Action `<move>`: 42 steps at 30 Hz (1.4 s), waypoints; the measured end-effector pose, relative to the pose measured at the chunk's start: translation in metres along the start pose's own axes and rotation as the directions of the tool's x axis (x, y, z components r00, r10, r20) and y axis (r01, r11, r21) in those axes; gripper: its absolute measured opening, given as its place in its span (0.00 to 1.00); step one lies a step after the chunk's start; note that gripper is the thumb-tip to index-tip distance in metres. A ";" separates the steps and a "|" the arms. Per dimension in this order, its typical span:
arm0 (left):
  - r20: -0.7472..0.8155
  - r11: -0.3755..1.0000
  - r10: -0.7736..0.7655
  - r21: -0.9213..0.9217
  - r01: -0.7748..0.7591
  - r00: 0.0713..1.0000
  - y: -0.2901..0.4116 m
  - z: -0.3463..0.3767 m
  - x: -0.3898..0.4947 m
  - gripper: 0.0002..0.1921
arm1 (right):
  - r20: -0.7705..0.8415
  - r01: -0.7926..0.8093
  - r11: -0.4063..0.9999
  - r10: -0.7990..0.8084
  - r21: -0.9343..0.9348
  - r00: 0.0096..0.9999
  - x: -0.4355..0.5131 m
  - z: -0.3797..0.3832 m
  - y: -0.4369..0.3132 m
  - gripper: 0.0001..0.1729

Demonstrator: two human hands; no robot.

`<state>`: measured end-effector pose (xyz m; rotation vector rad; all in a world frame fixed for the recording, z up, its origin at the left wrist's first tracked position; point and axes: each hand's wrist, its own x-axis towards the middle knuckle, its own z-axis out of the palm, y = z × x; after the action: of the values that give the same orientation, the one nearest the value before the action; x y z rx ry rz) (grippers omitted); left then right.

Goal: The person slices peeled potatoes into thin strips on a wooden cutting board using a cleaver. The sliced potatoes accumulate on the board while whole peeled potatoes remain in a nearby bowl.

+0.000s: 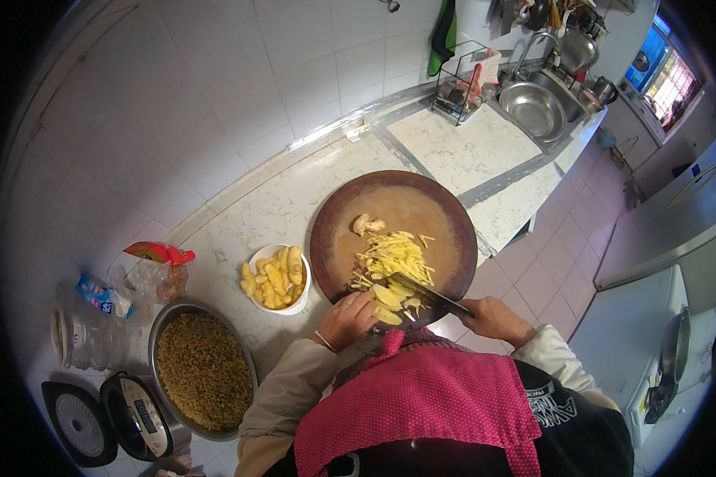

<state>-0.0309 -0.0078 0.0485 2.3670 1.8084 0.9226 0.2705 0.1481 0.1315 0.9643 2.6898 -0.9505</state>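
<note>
On a round wooden chopping board [447, 220] lies a heap of ginger strips [397, 253], with a small unpeeled-looking piece of ginger [367, 225] behind it. My right hand [494, 319] grips the handle of a kitchen knife [432, 293], whose blade rests over the near edge of the heap. At the board's near left edge, my left hand [349, 317] touches ginger slices [386, 298]; its fingertips are bent, and whether it pinches a slice is hard to tell. A white bowl [299, 305] full of peeled ginger pieces [277, 277] stands left of the board.
A large metal basin [252, 364] of brown grainy food stands at the left, beside an open rice cooker [137, 417], plastic jars [89, 340] and bags. Along the tiled wall, a wire rack [458, 83] stands before the sink with a metal bowl [534, 111].
</note>
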 end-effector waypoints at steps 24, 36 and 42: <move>0.001 0.998 -0.048 -0.043 0.048 0.999 0.021 0.022 0.044 0.13 | 0.025 -0.017 0.999 0.016 0.035 1.000 -0.003 -0.006 -0.009 0.17; -0.052 0.992 -0.013 -0.122 0.006 0.999 0.011 0.008 0.049 0.09 | -0.026 -0.029 0.994 0.032 0.102 0.999 -0.003 -0.001 0.001 0.16; 0.017 1.000 0.012 -0.028 -0.012 1.000 0.009 0.007 0.018 0.15 | -0.041 -0.007 0.994 0.012 0.109 0.999 -0.002 0.001 0.000 0.16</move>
<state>-0.0171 0.0076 0.0533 2.3641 1.7650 0.9194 0.2723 0.1469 0.1313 1.0274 2.6894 -1.0980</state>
